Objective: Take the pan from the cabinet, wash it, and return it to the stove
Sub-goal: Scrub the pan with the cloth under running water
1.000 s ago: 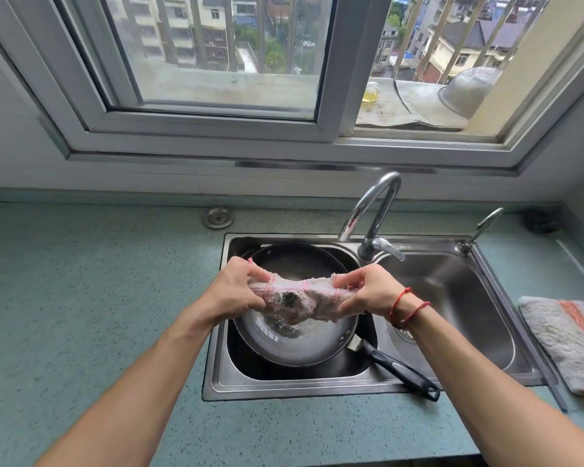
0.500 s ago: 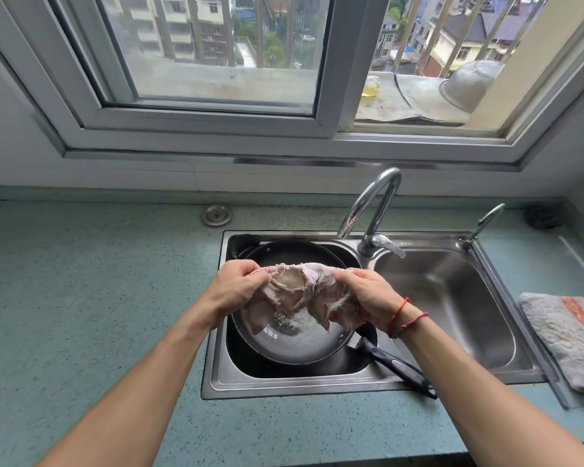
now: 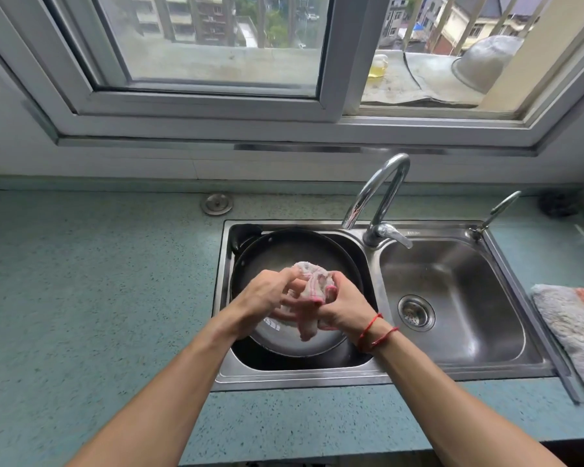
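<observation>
A dark round pan (image 3: 284,251) lies in the left basin of the steel sink (image 3: 317,377), its handle hidden under my right arm. Above the pan, my left hand (image 3: 267,293) and my right hand (image 3: 341,306) meet and both grip a bunched white dishcloth with pink trim (image 3: 312,276). A tail of the cloth hangs down over the pan between my wrists. The chrome tap (image 3: 378,197) arches over the divider, its spout pointing at the pan; no water shows.
The right basin (image 3: 452,298) holds only its drain strainer. A grey and orange towel (image 3: 573,328) lies on the counter at the right. A small second tap (image 3: 496,210) and a dark scrubber (image 3: 557,203) stand at the back right. Teal counter (image 3: 98,281) spreads left.
The cloth was stretched flat between my hands a second ago. My hands have come together and bunched it into a wad over the pan.
</observation>
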{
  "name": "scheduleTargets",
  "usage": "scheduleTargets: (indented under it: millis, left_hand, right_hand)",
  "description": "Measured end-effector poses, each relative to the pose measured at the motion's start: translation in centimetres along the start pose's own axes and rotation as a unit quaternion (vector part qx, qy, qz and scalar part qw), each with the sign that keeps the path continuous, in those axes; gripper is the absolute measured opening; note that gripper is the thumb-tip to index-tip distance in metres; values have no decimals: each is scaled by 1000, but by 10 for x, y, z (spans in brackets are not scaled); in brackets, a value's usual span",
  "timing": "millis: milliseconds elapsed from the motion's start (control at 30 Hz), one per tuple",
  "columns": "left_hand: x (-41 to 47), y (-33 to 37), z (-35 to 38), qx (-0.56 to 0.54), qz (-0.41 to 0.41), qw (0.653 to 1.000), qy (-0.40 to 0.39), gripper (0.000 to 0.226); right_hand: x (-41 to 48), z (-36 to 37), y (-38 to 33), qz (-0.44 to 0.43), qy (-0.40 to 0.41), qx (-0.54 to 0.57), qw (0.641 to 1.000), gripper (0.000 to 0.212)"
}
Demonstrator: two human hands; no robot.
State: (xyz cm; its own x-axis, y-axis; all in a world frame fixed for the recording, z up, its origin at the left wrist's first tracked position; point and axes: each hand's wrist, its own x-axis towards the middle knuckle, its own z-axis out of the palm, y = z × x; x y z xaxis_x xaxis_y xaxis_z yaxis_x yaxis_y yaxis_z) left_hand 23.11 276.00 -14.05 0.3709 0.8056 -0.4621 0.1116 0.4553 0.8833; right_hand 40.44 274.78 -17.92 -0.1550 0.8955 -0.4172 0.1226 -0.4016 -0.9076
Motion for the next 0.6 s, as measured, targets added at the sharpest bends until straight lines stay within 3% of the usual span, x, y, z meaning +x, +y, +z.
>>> scheduleTargets:
  millis: [100,167,267,467,600]
  left_hand:
    - [4,-14,-6,-4,22,1000,20,29]
    - [11,-28,-16,62,46,994,82,21]
    - [26,-53,-36,176,40,962,206,17]
    - [67,-85,-82,263,12,903,341,14]
    - [104,-95,-113,280,11,882,379,23]
  right_hand:
    - [12,-1,18,37,44,83,995,49]
    - [19,-2,25,80,65,138,985,33]
    - [35,-7,41,136,94,124,979,20]
    - [70,-6,75,147,131,-44,979,18]
    - [87,0,81,60,169,-253,951,15]
